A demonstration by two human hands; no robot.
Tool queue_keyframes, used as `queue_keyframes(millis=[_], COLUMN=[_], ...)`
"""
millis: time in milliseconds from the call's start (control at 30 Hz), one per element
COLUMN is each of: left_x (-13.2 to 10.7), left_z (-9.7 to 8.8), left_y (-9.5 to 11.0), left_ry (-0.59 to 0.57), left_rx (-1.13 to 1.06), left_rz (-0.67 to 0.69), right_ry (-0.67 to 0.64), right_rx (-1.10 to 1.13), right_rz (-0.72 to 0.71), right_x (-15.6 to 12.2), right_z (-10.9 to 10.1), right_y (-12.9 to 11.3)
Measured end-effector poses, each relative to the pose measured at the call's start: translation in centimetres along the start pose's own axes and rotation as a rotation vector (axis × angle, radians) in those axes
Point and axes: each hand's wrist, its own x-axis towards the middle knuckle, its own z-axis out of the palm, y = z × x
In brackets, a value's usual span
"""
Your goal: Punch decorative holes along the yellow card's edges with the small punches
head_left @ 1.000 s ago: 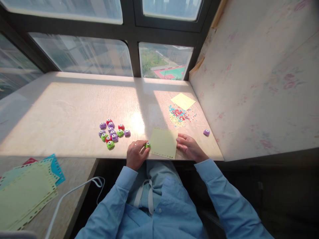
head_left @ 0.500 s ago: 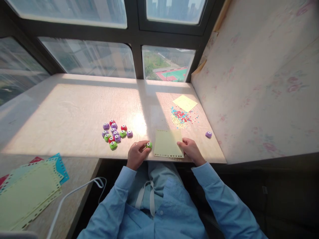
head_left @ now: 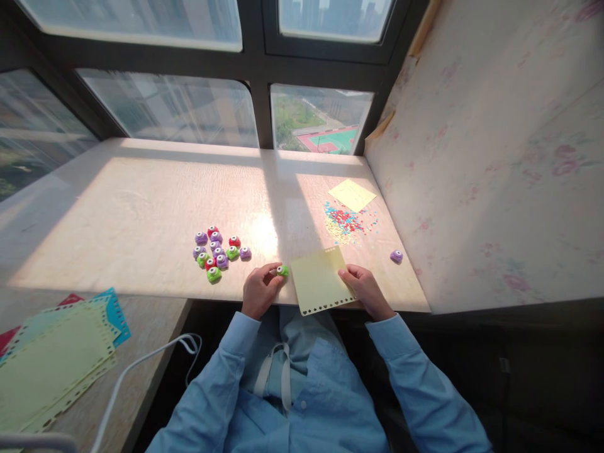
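My left hand is closed with thumb and fingers around a small green craft paper punch near the table's front edge. Pinched at its right side by my right hand is a pale yellow sheet of paper. Small shapes are punched along its near edge, and a few more show at its far right corner. The sheet lies at an angle, its near left corner jutting past the table edge. Its left side is close to the green punch; whether they touch I cannot tell.
Several purple, red and green punches cluster to the left, and one purple punch lies far right. Confetti is scattered below a yellow paper piece. Punched coloured sheets and a white cable are at the lower left.
My right hand has turned the yellow sheet, so its near edge now slants and its near left corner has come toward me over the table edge. My left hand has barely moved.
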Motion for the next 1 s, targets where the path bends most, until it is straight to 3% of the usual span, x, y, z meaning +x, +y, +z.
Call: queue_keyframes(millis=[333,1000], left_x=[0.1,-0.5], left_z=[0.3,0.1], left_y=[0.0,0.6], left_ry=[0.009,0.032], left_rx=[0.001,-0.003], left_rz=[-0.038,0.061], right_ry=[-0.016,-0.012], right_rx=[-0.022,-0.001], right_rz=[-0.044,-0.032], right_x=[-0.6,-1.2], right_z=[0.4,0.1], right_y=[0.4,0.0])
